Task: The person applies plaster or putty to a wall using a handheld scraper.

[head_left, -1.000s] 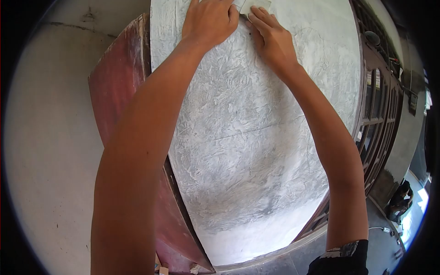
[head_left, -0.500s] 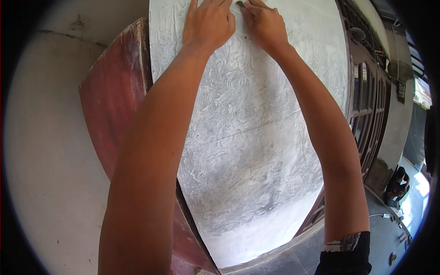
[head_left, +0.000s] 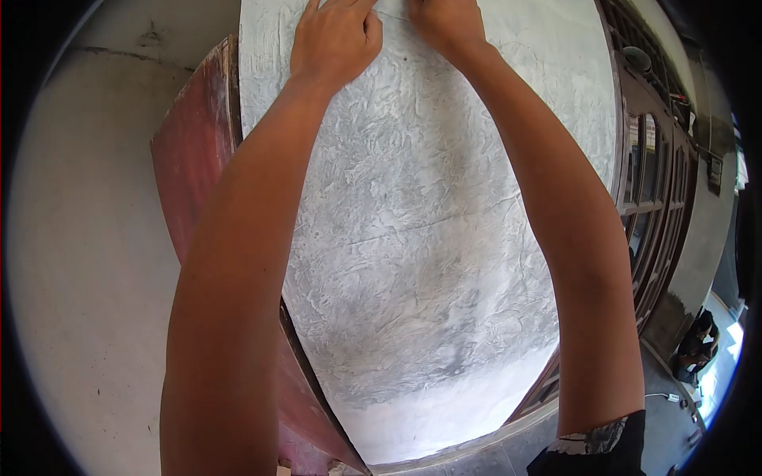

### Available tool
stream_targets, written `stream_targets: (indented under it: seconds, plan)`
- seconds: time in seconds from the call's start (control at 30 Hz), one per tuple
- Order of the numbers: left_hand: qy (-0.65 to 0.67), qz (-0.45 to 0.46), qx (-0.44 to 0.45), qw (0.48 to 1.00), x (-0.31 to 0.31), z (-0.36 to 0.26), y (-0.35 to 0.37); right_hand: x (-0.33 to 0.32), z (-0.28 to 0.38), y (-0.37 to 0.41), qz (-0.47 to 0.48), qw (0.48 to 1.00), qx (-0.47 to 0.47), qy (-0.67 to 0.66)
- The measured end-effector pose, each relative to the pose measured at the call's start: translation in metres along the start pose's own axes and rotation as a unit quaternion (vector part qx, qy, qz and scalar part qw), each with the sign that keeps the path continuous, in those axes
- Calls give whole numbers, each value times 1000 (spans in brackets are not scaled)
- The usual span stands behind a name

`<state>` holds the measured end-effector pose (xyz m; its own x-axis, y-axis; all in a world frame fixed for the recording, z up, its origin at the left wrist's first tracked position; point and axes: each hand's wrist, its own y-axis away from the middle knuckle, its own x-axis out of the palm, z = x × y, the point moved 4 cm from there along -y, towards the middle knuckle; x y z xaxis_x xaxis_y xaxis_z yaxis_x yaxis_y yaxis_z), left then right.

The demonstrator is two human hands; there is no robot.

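Rough grey wall (head_left: 413, 222), left fingers (head_left: 310, 9) against it

One head cam, wide fisheye w/ dark rounded edges, looks fwd & down past both forearms, close to the wall (head_left: 413, 238); L hand (head_left: 337, 44) & R hand (head_left: 448, 24) at top edge, floor (head_left: 492, 462) at btm.

So the rough wall panel (head_left: 413, 238) right in front of you has a matt, mottled grey-and-white skin, ridged like trowelled plaster, smoother and whiter toward its bottom. Left of that panel you've got a red board (head_left: 190, 159), faintly shiny, scuffed along its edge. Right of it, brown window frames (head_left: 643, 210), wood by the look, hold glossy glass. Your black sleeve (head_left: 591, 452) is matt cloth.
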<state>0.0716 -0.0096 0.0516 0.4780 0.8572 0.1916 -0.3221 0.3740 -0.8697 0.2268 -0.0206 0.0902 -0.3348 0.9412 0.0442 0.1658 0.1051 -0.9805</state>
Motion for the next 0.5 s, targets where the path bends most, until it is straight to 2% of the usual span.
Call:
stream_targets:
  seconds: [0.03,0.1,0.13,0.17,0.23,0.3,0.33,0.43,0.47,0.5]
  plan:
    - [1,0,1,1000,0,0,-1,1,0,12,1,1000,1,-4]
    - [3,3,0,1000,-1,0,0,4,12,59,-34,997,-61,-28]
    - [7,1,1,1000,-2,0,0,3,23,83,-129,976,-176,9]
    - [6,2,-4,1000,-3,-1,1,1,30,101,-115,975,-190,-26]
    - [-3,16,-19,1000,-2,0,-2,-6,24,91,-161,962,-217,26]
    - [7,15,-19,1000,-3,-1,-2,-2,6,42,-125,983,-132,-2]
    - [17,15,-21,1000,-4,-1,-2,1,-2,22,-99,988,-91,75]
    - [18,19,-20,999,-4,0,-1,0,2,25,-112,985,-129,18]
    - [17,20,-21,999,-5,0,0,-2,2,48,-61,994,-88,-21]
    - [10,17,-16,1000,-4,0,0,-4,14,68,-23,987,-154,37]
